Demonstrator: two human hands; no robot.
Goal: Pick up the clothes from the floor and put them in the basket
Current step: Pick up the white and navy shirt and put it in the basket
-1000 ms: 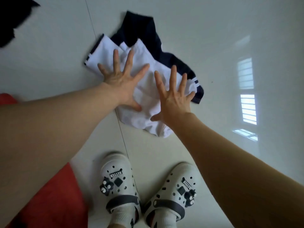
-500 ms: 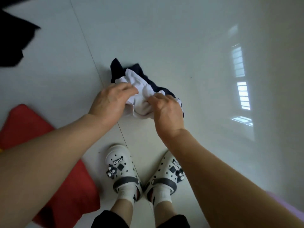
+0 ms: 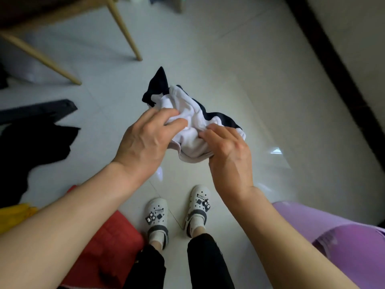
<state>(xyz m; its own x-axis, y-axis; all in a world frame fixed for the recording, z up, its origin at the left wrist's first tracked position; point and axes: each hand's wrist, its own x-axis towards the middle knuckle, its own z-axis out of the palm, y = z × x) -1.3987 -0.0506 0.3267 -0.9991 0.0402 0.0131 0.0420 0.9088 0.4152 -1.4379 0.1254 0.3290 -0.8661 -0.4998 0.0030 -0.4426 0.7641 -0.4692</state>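
Observation:
A white and navy garment [image 3: 188,118] is bunched up in the air above the pale tiled floor, in the middle of the view. My left hand [image 3: 145,140] grips its left side with curled fingers. My right hand [image 3: 228,151] grips its right side, thumb and fingers closed over the white cloth. On the floor lie a black garment [image 3: 31,147] at the left, a red one [image 3: 110,245] at the lower left, a yellow one [image 3: 14,213] at the left edge and a purple one [image 3: 341,232] at the lower right. No basket is in view.
Wooden furniture legs [image 3: 125,30] stand at the upper left. A dark baseboard [image 3: 341,80] runs along the wall on the right. My two feet in white clogs [image 3: 157,215] stand on the tiles below my hands.
The white and navy garment, flat on the floor a second ago, was gathered by both hands and lifted off the floor. The view has risen, showing furniture legs and more clothes.

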